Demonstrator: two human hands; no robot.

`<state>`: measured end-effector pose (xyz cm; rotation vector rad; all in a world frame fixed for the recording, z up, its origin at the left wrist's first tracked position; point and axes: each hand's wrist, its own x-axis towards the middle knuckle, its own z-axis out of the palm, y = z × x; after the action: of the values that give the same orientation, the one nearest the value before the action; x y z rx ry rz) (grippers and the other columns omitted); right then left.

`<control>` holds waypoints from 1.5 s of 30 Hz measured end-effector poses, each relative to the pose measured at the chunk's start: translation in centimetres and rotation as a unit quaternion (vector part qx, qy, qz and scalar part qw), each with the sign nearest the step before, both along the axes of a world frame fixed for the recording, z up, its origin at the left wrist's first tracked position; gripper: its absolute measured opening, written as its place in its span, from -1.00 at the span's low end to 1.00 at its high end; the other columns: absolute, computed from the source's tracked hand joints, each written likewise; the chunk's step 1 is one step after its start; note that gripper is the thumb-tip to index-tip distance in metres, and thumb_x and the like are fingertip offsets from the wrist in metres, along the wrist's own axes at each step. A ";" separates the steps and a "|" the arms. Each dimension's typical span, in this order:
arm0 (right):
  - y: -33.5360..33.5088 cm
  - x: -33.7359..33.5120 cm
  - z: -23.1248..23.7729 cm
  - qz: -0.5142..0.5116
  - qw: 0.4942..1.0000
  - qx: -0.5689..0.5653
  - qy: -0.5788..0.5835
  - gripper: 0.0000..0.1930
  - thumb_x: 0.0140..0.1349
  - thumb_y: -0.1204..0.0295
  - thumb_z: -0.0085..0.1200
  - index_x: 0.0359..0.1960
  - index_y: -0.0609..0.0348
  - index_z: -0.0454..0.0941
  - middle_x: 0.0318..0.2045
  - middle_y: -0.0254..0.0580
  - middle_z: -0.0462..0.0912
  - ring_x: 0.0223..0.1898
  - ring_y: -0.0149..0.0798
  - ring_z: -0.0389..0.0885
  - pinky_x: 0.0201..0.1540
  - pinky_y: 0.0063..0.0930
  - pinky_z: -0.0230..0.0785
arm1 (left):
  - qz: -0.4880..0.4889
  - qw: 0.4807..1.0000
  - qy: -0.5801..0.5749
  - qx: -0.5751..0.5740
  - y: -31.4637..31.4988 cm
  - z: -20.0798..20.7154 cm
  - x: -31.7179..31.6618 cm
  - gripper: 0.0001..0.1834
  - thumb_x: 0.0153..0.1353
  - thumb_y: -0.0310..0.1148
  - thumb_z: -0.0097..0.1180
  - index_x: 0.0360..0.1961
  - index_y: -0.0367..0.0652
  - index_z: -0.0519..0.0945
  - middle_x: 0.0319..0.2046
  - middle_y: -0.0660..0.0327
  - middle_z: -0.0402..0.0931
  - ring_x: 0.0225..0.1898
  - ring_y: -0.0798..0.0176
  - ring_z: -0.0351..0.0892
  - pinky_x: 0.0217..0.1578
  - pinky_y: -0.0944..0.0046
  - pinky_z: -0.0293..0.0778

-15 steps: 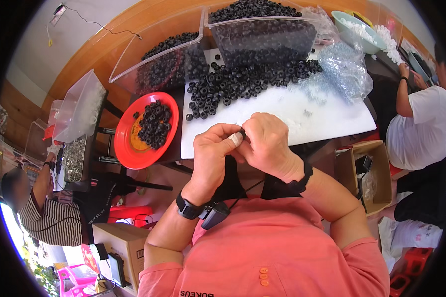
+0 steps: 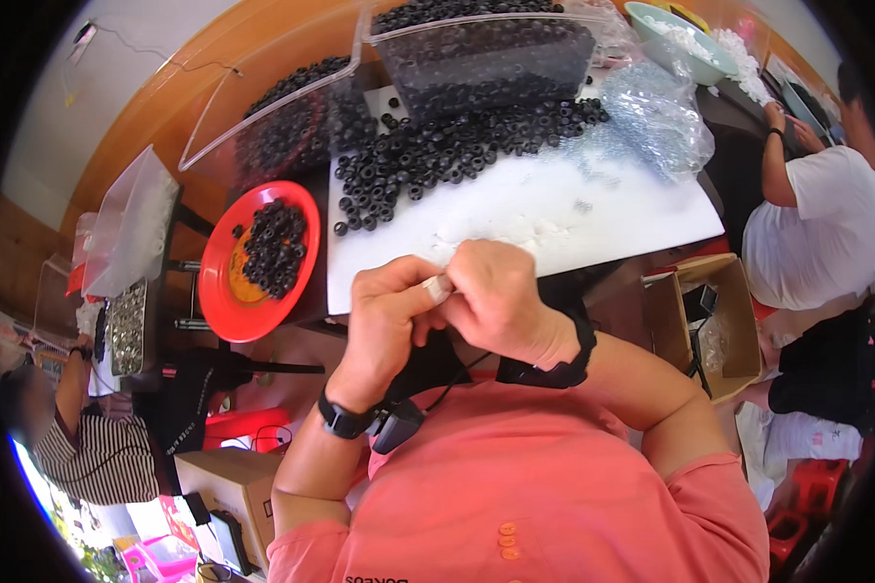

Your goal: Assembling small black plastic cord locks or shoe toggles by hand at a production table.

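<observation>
Dark bit seen b/w L hand (image 2: 381, 316) & R hand (image 2: 501, 296) a sec ago is now hidden, so can't tell if they're pinching it, bunched tog. by white board (image 2: 612, 228)'s near edge, black beads (image 2: 447, 151) toward its far side.

Coral short-sleeved shirt (image 2: 554, 457), orange buttons (image 2: 508, 541), dark lettering (image 2: 377, 580); black watch (image 2: 340, 420), black wristband (image 2: 583, 352); white thumb wrap (image 2: 437, 289).

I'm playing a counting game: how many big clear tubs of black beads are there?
2. The middle tub is just beyond the loose black beads; the left tub is beyond the red plate. Others may be hidden.
</observation>
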<state>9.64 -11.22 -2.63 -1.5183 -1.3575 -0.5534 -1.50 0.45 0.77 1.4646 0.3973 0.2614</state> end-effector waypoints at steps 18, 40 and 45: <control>-3.8 10.8 2.6 -0.227 0.909 -0.289 -0.199 -0.89 0.04 0.50 0.10 -0.41 0.18 0.65 -0.35 -0.17 0.60 -0.21 -0.07 0.58 -0.11 -0.20 0.40 | 0.164 0.717 -0.051 0.675 6.9 0.7 0.0 -0.64 -0.09 -0.66 0.29 -0.18 -0.20 0.67 -0.24 0.13 0.56 -0.10 -0.02 0.44 -0.05 0.08 0.40; -3.8 11.2 1.9 -0.162 0.925 -0.280 -0.200 -0.91 0.00 0.55 0.11 -0.41 0.23 0.59 -0.37 -0.09 0.59 -0.23 -0.08 0.60 -0.13 -0.27 0.43 | 0.129 0.712 -0.004 0.690 6.3 0.5 0.7 -0.82 0.02 -0.61 0.16 -0.30 -0.25 0.63 -0.36 0.10 0.50 -0.20 -0.01 0.43 -0.20 0.05 0.38; -3.6 10.6 1.9 -0.184 0.921 -0.291 -0.184 -0.85 -0.11 0.65 0.11 -0.43 0.25 0.51 -0.37 -0.07 0.53 -0.22 -0.03 0.53 -0.13 -0.23 0.38 | 0.070 0.828 -0.061 0.553 3.3 -0.9 0.8 -0.79 0.02 -0.58 0.28 -0.26 -0.23 0.67 -0.39 0.19 0.50 -0.24 0.14 0.41 -0.23 0.21 0.36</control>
<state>20.25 -14.84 -0.71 -2.2709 -1.6223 -0.7369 -0.70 3.72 -0.13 2.5439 0.2369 0.7907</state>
